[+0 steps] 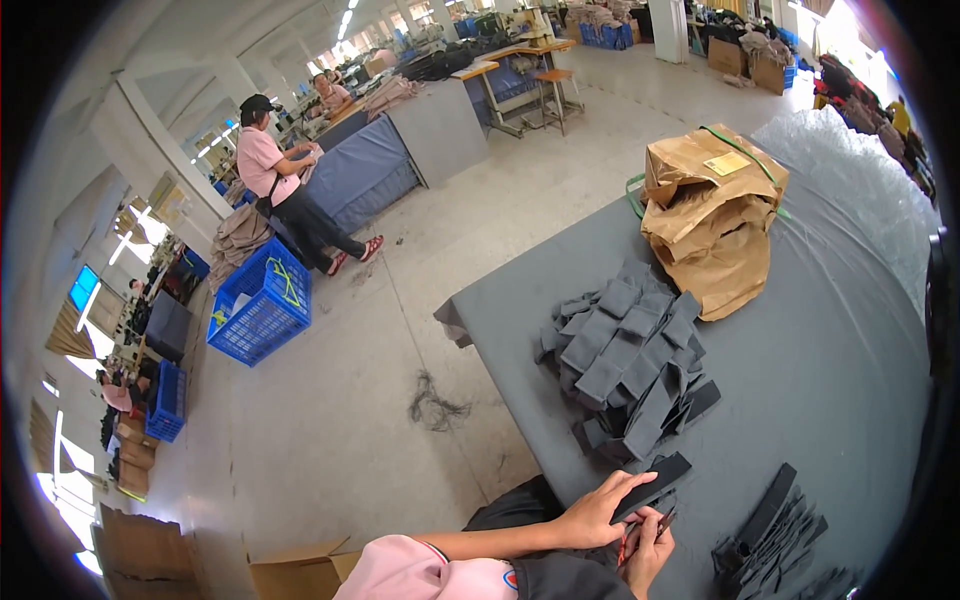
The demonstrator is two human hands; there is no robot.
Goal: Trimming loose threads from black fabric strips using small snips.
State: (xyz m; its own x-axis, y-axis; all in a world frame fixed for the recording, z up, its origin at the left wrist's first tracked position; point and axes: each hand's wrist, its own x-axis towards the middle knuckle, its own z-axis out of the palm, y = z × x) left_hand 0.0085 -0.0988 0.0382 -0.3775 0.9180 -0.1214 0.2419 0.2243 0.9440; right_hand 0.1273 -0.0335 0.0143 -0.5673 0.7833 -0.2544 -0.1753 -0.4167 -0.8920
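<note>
My left hand [600,512] is closed on a dark folded fabric strip [660,482], holding it over the near edge of the table with the fingers along its top. Just below it, my right hand [650,556] is closed on what look like small red-handled scissors [669,519]. A dark tip points up by the strip; much of the tool is hidden in the fingers. Beyond my hands lies a heap of folded dark grey fabric pieces [625,350]. To the right of my hands is a second pile of dark strips [765,540], loosely stacked.
A grey-covered table [820,400] carries a torn brown paper sack [715,210] and clear plastic sheeting [850,160]. On the floor stand a blue crate [262,305] and an open cardboard box [300,570]. A person in pink [275,170] works at another table.
</note>
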